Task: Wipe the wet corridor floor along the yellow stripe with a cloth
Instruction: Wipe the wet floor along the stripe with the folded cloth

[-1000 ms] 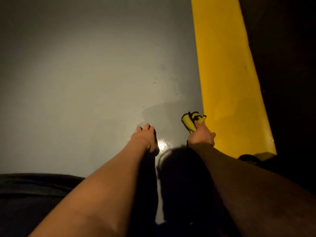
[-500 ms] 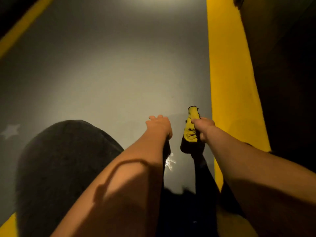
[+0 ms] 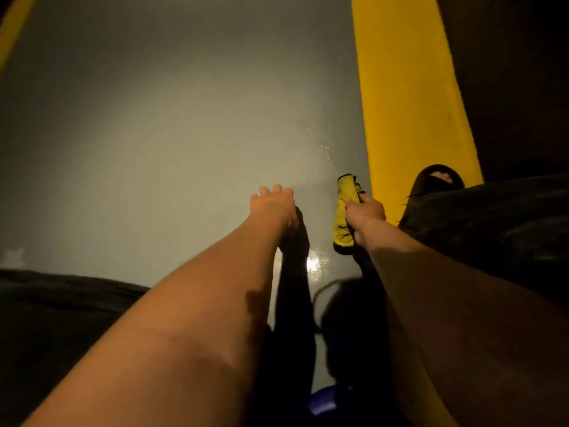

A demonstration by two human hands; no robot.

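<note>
My right hand (image 3: 365, 212) grips a bunched yellow cloth (image 3: 344, 211) with dark edging, held on or just over the grey floor (image 3: 154, 164) close to the left edge of the wide yellow stripe (image 3: 406, 97). My left hand (image 3: 272, 204) reaches forward over the floor to the left of the cloth, fingers spread and holding nothing. Wet droplets (image 3: 324, 152) glint on the floor ahead of the cloth, and a bright wet reflection (image 3: 314, 266) shines between my forearms.
My foot in a black sandal (image 3: 437, 180) rests on the yellow stripe to the right of the cloth. Dark trouser legs fill the lower left and right. A second yellow stripe (image 3: 12, 26) runs along the far left. Darkness lies right of the stripe.
The view has tilted and shifted; my sandalled foot and right knee have come into view on the stripe. Both hands stay stretched forward, the right still holding the cloth.
</note>
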